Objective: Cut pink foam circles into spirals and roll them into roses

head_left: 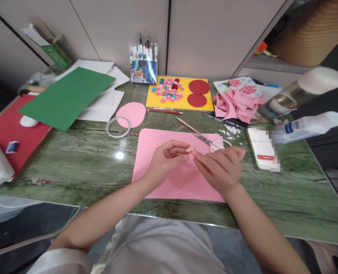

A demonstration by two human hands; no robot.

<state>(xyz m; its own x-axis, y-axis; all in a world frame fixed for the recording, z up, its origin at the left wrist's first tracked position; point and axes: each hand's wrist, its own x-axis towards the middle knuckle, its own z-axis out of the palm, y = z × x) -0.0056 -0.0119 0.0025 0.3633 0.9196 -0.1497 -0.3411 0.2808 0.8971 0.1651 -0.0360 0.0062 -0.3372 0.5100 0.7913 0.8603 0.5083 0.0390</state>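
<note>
Between my fingertips is a small curled piece of pink paper (191,153). My left hand (170,160) pinches it from the left, with thumb and fingers bent around it. From the right, my right hand (221,165) pinches the same piece, its other fingers folded in. Both hands are above a stack of pink paper sheets (154,144) lying on the table. Partly behind my right hand lie scissors (207,140) with white handles, blades pointing left. A wooden pencil (187,125) rests at the stack's upper edge.
Paper pellets (169,91) and two dark red circles (199,86) lie on a yellow sheet (151,103). Pink scraps (237,102), a phone (261,148) and two bottles (308,127) stand or lie right. Left are a tape roll (108,131), pink disc (134,112) and green sheet (69,97).
</note>
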